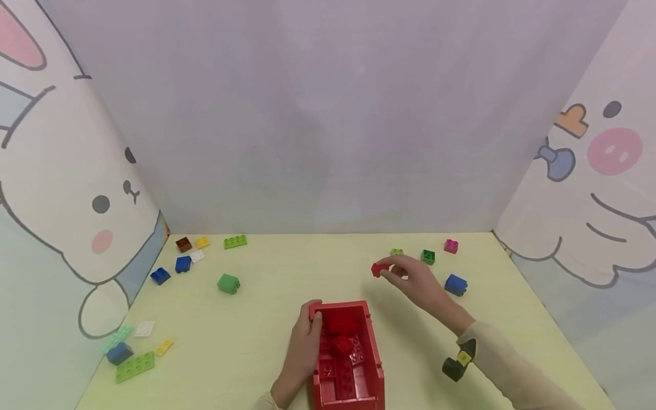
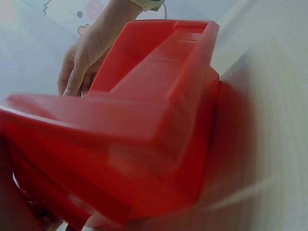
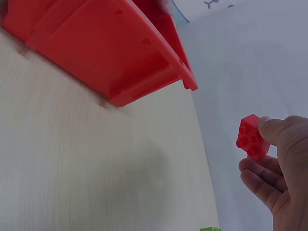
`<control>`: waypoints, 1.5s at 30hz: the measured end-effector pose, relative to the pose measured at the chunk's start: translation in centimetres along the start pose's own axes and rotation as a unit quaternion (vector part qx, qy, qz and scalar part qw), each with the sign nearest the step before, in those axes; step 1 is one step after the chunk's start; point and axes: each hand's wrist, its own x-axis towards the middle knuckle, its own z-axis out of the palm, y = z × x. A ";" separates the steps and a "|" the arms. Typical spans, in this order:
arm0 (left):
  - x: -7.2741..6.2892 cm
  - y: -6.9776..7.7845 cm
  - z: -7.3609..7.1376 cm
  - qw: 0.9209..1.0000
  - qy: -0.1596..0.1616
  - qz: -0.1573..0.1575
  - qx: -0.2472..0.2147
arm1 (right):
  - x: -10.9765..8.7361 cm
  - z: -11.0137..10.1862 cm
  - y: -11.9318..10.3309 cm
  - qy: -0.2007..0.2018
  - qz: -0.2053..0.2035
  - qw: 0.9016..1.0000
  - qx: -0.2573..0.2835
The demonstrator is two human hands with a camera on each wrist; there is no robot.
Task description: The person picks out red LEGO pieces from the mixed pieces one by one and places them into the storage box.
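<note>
A red box (image 1: 376, 364) with red bricks (image 1: 344, 345) inside stands at the front middle of the table. My left hand (image 1: 306, 343) grips its left wall near the far corner, thumb over the rim. Beyond the box's far right corner, my right hand (image 1: 414, 281) pinches a small red toy brick (image 3: 251, 136) between thumb and fingers, raised above the table. Studs show on one face of that brick in the right wrist view. In the left wrist view the box wall hides most of the left hand.
Blue (image 1: 455, 285), dark green (image 1: 427, 257), lime (image 1: 397, 251) and pink (image 1: 451, 246) bricks lie at the right. A green brick (image 1: 228, 283) sits left of centre. Several more bricks and plates, such as a lime plate (image 1: 135, 367), lie along the left side. A pale wall (image 1: 328, 142) stands behind.
</note>
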 end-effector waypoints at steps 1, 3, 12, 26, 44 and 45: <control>0.0 0.0 0.0 1.000 0.000 0.002 0.000 | -0.1 0.1 -0.1 0.000 0.005 1.000 0.005; 0.0 0.1 -0.1 1.000 -0.001 0.004 0.001 | -0.4 0.2 -0.2 0.000 0.021 1.000 0.022; 0.0 -0.1 0.0 1.000 -0.004 -0.008 -0.002 | -1.1 0.5 -0.4 -0.007 0.049 0.993 0.111; -0.1 0.0 0.0 1.000 -0.005 -0.008 -0.006 | -1.9 0.6 -1.1 -0.045 0.086 0.962 0.255; 0.1 -0.2 0.0 1.000 -0.006 -0.007 -0.007 | -3.9 2.3 -4.4 -0.098 0.048 0.969 0.221; 0.1 -0.2 0.0 1.000 -0.006 -0.008 -0.006 | -4.0 2.5 -4.6 -0.102 0.043 0.971 0.211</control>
